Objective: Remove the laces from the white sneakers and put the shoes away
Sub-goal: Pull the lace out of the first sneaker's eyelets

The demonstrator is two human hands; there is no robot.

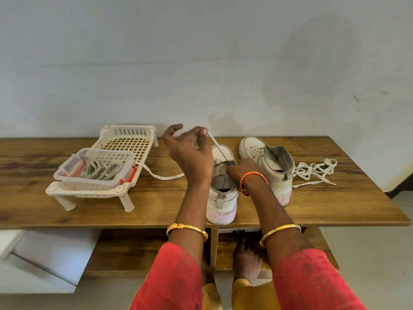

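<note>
Two white sneakers stand on the wooden table [335,204], heels toward me. The nearer sneaker [222,204] is at the centre; my left hand [190,151] is raised above it and pinches its white lace [218,147], which runs taut down to the eyelets. The lace's free end trails left across the table [165,176]. My right hand [240,172] grips the shoe's collar at its right side. The second sneaker [268,166] stands to the right with no lace in it. A loose white lace [312,170] lies in a heap beside it.
A white plastic rack [125,142] stands at the left of the table, with a clear slotted basket [98,166] of grey laces on it. The wall runs right behind the table. A lower shelf and my feet show beneath the front edge.
</note>
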